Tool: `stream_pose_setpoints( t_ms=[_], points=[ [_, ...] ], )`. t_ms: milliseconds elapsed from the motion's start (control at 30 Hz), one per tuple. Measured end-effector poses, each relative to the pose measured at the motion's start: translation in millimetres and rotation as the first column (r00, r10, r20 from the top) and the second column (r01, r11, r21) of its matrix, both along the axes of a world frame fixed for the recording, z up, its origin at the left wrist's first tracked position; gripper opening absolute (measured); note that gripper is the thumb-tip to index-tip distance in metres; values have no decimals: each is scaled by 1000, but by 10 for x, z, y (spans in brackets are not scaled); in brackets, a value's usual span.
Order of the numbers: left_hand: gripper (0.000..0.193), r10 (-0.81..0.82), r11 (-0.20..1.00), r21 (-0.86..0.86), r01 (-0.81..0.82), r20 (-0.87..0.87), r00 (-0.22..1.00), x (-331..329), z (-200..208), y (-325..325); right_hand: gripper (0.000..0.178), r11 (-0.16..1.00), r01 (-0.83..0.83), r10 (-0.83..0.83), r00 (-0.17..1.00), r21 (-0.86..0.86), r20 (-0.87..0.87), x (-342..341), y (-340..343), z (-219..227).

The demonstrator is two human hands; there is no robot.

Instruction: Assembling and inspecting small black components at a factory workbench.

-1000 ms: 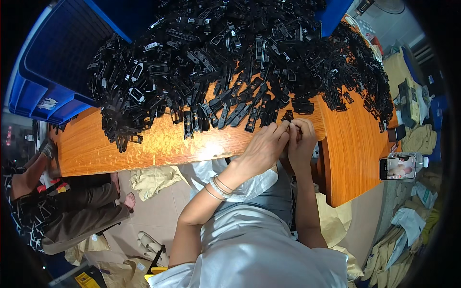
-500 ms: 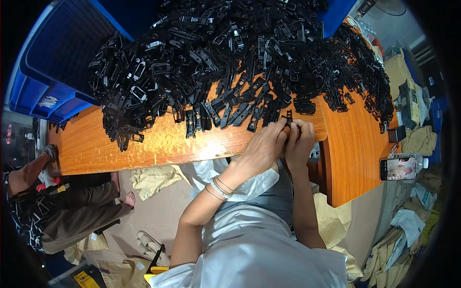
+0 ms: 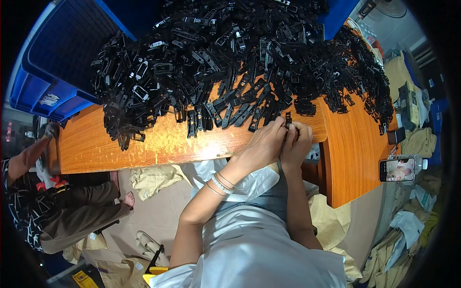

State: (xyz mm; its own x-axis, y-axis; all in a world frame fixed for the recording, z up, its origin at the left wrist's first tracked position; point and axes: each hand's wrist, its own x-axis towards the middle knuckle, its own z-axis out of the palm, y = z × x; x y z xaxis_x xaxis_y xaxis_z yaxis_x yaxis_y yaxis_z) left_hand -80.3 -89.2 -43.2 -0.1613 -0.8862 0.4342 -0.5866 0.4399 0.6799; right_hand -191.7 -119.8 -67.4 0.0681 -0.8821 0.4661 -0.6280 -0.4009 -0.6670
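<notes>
My left hand (image 3: 264, 145), with bracelets at the wrist, and my right hand (image 3: 296, 147) meet above the table's near edge. Between their pinched fingertips a small black plastic clip (image 3: 288, 118) stands up; most of it is hidden by the fingers. Both hands are closed on it. Just beyond my fingers, several long black plastic clips (image 3: 240, 111) lie loose on the wooden table (image 3: 91, 144). They spill out of a large heap of similar black clips (image 3: 192, 57).
A blue plastic crate (image 3: 53, 98) stands at the far left. On the right wing lie smaller black parts (image 3: 357, 77) and, at its edge, a lit phone (image 3: 397, 170). Another person's legs (image 3: 81, 211) are at the left. Brown paper bags (image 3: 156, 182) lie on the floor.
My hands stay together at nearly the same spot, with fingers shifted slightly around the clip. My right forearm has moved a little to the left.
</notes>
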Motion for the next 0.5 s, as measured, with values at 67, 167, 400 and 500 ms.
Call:
stream_pose_setpoints(
  t_ms=[67,167,400,500],
  points=[
    [23,-10,1000,7,10,-14,1000,7,-28,3,12,997,22,-30,992,69,121,-1,-11,-50],
    [30,-65,998,20,65,-8,998,29,-80,34,15,995,51,-62,989,87,132,3,-51,-33],
    [34,124,992,44,-118,-214,969,-2,-37,115,6,991,-59,13,937,122,349,-36,-3,105],
    [35,171,985,39,-169,-380,909,22,89,218,9,993,-112,119,971,-44,208,-146,92,359]
  ],
)
